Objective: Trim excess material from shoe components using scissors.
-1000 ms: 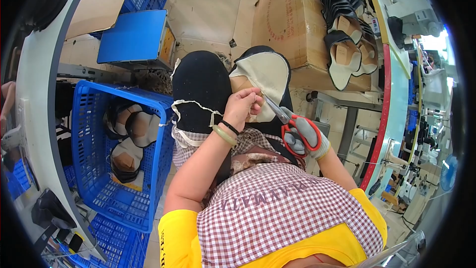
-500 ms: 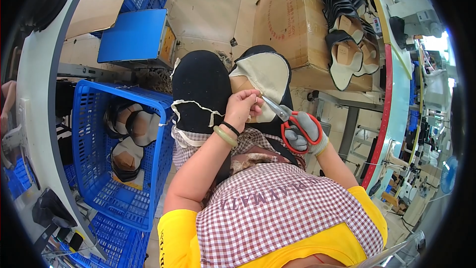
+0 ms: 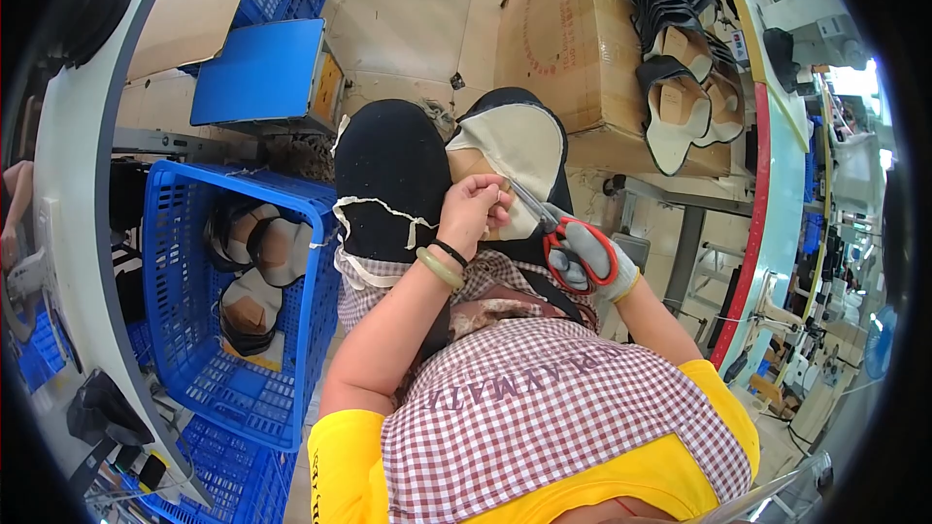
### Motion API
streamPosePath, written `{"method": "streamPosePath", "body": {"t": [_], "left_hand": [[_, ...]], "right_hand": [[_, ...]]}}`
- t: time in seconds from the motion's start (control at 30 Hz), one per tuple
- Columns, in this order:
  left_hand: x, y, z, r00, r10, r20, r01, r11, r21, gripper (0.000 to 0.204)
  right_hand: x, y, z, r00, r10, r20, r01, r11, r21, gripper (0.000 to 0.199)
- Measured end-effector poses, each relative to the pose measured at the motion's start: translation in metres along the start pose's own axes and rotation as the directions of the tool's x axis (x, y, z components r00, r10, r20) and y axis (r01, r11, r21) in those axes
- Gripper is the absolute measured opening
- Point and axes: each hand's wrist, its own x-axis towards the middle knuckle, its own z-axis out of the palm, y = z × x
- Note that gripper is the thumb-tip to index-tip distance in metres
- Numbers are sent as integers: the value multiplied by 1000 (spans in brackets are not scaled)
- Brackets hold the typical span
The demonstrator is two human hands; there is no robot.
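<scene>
My left hand (image 3: 473,213), bare, with a bangle and a dark band at the wrist, is closed in a pinch over a black shoe upper with cream lining (image 3: 515,139) on my right thigh. What the pinch holds is too small to make out. My right hand (image 3: 590,257), in a grey glove, grips red-handled scissors (image 3: 550,221). Their blades point up and left, with the tips beside my left fingertips. A pale, ragged strip (image 3: 388,206) lies across the black cloth (image 3: 390,150) on my left thigh.
To the left stands a blue plastic crate (image 3: 306,330) with several black shoe uppers (image 3: 250,303) inside. A large cardboard box (image 3: 553,39) is ahead on the right, with more shoe pieces (image 3: 672,107) on top. Worktables (image 3: 78,184) flank me.
My right hand and the scissors have shifted slightly left, and the blade tips now sit closer to my left fingertips. My left hand has hardly moved.
</scene>
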Motion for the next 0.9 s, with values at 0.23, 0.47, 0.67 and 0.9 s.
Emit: {"method": "streamPosePath", "body": {"t": [0.23, 0.47, 0.67, 0.9], "left_hand": [[-1, 0, 2, 1000, -4, -27, 4, 1000, 18, 20], [-2, 5, 6, 999, -9, -49, 9, 1000, -7, 17], [5, 8, 16, 985, -4, -173, 16, 998, 67, 17], [8, 5, 19, 979, 67, -192, -29, 981, 194, 12]], "right_hand": [[-6, -11, -1, 991, 131, 34, -134, 979, 151, 58], [-1, -13, 3, 998, 34, 55, -30, 996, -88, 60], [-2, -22, 12, 999, 22, 28, -14, 964, -266, 59], [0, -26, 12, 999, 50, -17, -53, 976, -213, 58]]}}
